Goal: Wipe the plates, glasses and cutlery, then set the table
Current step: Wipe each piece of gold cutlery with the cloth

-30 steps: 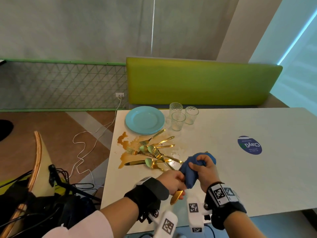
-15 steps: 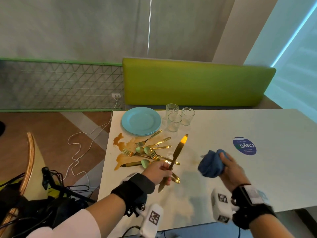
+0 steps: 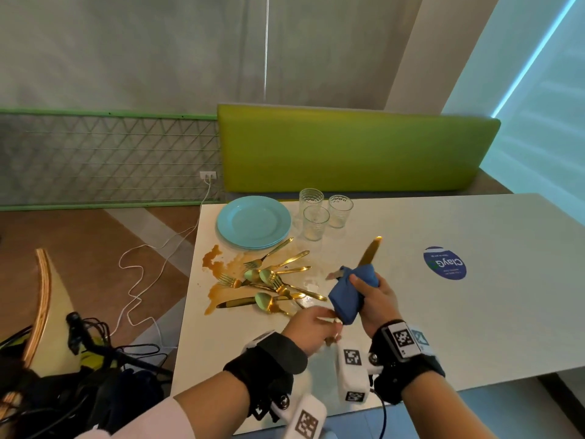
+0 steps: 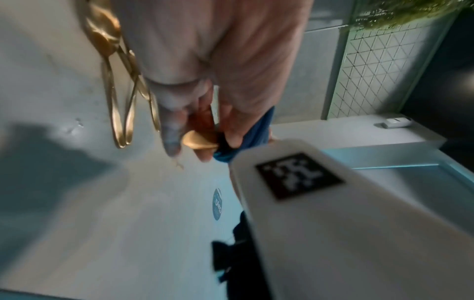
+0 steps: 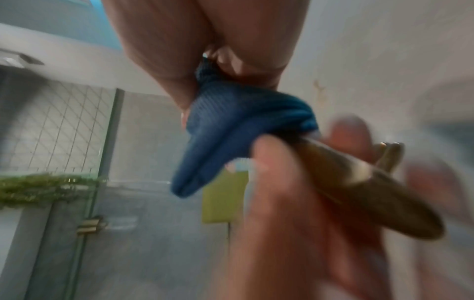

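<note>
Gold knife (image 3: pixel 370 251) held above the bench (image 3: pixel 474 312), blade tip pointing away toward the glasses (image 3: pixel 316 221), its middle wrapped in the blue cloth (image 3: pixel 348 294). Right hand (image 3: pixel 375 304) curled round the cloth, squeezing it onto the blade. Left hand (image 3: pixel 311 327) pinches the handle end just below the cloth. Step in hand, by my reading: wiping cutlery, first pieces only. Remaining gold forks and spoons (image 3: pixel 272 280) lie heaped left of the knife, partly in a brown spill (image 3: pixel 218 289); stacked teal plates (image 3: pixel 253 221) beyond the heap, beside the glasses. Next move likely calls for drawing cloth along to the tip, then laying the knife well clear of the spill.
</note>
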Available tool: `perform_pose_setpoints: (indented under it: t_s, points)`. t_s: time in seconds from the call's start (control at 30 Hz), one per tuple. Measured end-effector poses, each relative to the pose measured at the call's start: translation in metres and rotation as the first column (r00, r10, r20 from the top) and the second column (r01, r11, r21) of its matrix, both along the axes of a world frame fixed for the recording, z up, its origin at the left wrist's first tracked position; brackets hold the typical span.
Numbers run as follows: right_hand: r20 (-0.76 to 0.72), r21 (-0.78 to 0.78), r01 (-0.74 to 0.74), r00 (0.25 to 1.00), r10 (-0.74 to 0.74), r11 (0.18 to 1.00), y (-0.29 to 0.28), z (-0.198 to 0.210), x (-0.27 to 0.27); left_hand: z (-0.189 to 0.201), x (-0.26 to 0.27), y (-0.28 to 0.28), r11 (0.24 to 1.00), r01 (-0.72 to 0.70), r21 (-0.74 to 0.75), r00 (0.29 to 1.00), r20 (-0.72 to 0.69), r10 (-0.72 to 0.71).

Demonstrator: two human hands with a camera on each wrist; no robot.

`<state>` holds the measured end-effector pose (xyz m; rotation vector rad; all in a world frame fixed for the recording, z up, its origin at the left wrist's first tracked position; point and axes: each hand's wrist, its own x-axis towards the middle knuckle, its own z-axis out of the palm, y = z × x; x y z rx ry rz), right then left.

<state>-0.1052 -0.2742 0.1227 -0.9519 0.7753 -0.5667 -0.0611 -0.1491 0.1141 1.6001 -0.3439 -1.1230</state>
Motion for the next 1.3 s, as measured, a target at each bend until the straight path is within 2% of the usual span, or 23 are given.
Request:
perform_pose_setpoints:
  t_s: [0.1,0.2,0.27,0.33,0.43,0.47,0.53,0.63,0.8,0.9,0.97,1.2,1.3]
  points:
    - [0.015,-0.004,0.012,1.0,-0.012,1.0,-0.01,0.001,0.0,-0.002,-0.004,0.001,0.999,0.02,0.044,0.999,0.049,-0.022]
    - [-0.026,-0.057,-0.122,0.992,0.121,0.991,0.003,-0.006,-0.005,-0.002,0.0,-0.004,0.995,-0.051,0.083,0.999,0.025,0.049]
    - [-0.118,-0.101,-0.223,0.97,0.21,0.97,0.015,-0.015,-0.009,-0.005,0.004,-0.005,0.99,-0.064,0.128,0.997,0.048,0.058]
    - [-0.229,-0.154,-0.261,0.948,0.223,0.953,0.019,-0.02,-0.013,-0.008,0.003,-0.001,0.988,-0.016,0.155,0.995,0.102,0.0]
    - [-0.3,-0.155,-0.267,0.93,0.212,0.951,0.012,-0.028,-0.02,-0.012,0.004,0.008,0.969,0.128,0.209,0.978,0.137,-0.159]
    - [-0.339,-0.164,-0.283,0.916,0.215,0.945,0.01,-0.03,-0.022,-0.012,0.009,0.009,0.971,0.125,0.206,0.982,0.116,-0.151]
    - [-0.417,-0.17,-0.331,0.878,0.236,0.928,0.01,-0.037,-0.026,-0.01,0.023,0.011,0.981,0.046,0.187,0.993,0.096,-0.065]
    - [-0.474,-0.159,-0.414,0.828,0.298,0.896,0.021,-0.045,-0.026,-0.007,0.038,0.007,0.979,-0.078,0.186,0.987,0.152,0.05]
    - [-0.556,-0.211,-0.506,0.766,0.323,0.837,0.038,-0.051,-0.016,-0.009,0.033,0.002,0.983,-0.072,0.167,0.997,-0.011,0.075]
    - [-0.621,-0.227,-0.573,0.708,0.336,0.788,0.044,-0.055,-0.016,-0.013,0.036,0.006,0.975,-0.086,0.207,0.994,-0.053,0.099]
    - [-0.629,-0.222,-0.588,0.696,0.346,0.778,0.047,-0.056,-0.017,-0.016,0.037,0.007,0.967,-0.121,0.222,0.988,-0.063,0.138]
    - [-0.653,-0.229,-0.646,0.657,0.377,0.728,0.045,-0.054,-0.016,-0.019,0.042,0.005,0.917,-0.345,0.202,0.919,-0.127,0.373]
    - [-0.718,-0.222,-0.717,0.579,0.387,0.661,0.046,-0.056,-0.026,-0.013,0.063,0.011,0.88,-0.43,0.201,0.892,-0.056,0.448]
